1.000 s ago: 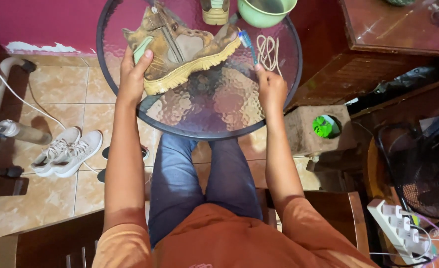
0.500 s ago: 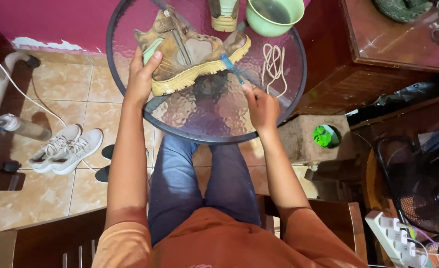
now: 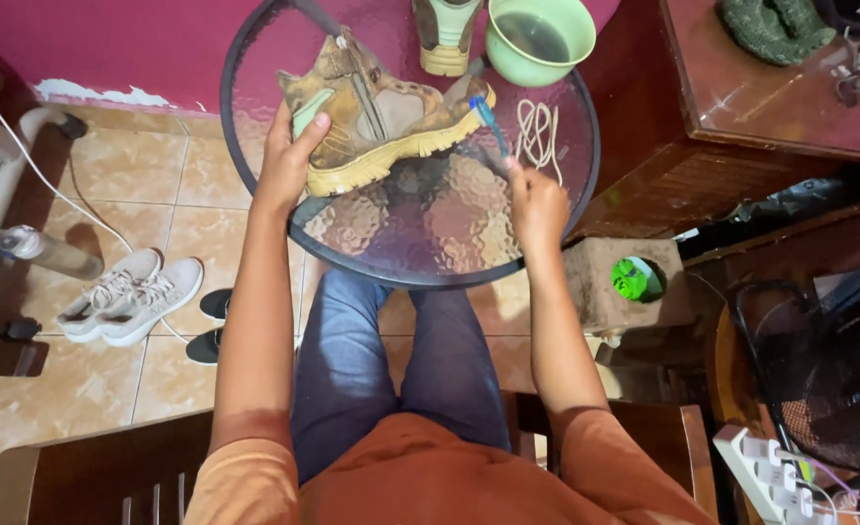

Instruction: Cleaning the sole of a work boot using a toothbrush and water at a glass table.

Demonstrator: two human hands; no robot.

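Lying on its side in the upper middle of the frame, a tan and brown boot point(image 3: 377, 122) rests on a round glass table point(image 3: 420, 233) with a dark rim and a pebbled, see-through top; the boot has a thick pale yellow sole facing the lower edge of the frame, a mottled upper, a pale green patch at the heel and an open throat with no lace in it; the left hand point(image 3: 289, 160) is closed around the heel end, thumb over the green patch, fingers under the sole; the right hand point(image 3: 537, 204) is closed on the handle of a blue toothbrush point(image 3: 488, 122), whose head points up toward the toe of the boot and lies just beside or against it, which of the two I cannot tell; one coiled pale lace point(image 3: 539, 131) lies on the glass to the right of the toe, apart from the boot; a second boot point(image 3: 447, 34), only partly in frame, stands at the top edge, making two boots on the table; one green bowl point(image 3: 539, 39) holding dark liquid sits just right of it; on the tiled floor at the left lie two pale sneakers point(image 3: 131, 297) side by side, and near them two dark shoes point(image 3: 211, 326), half hidden by the left arm; one white power strip point(image 3: 775, 472) lies at the lower right.
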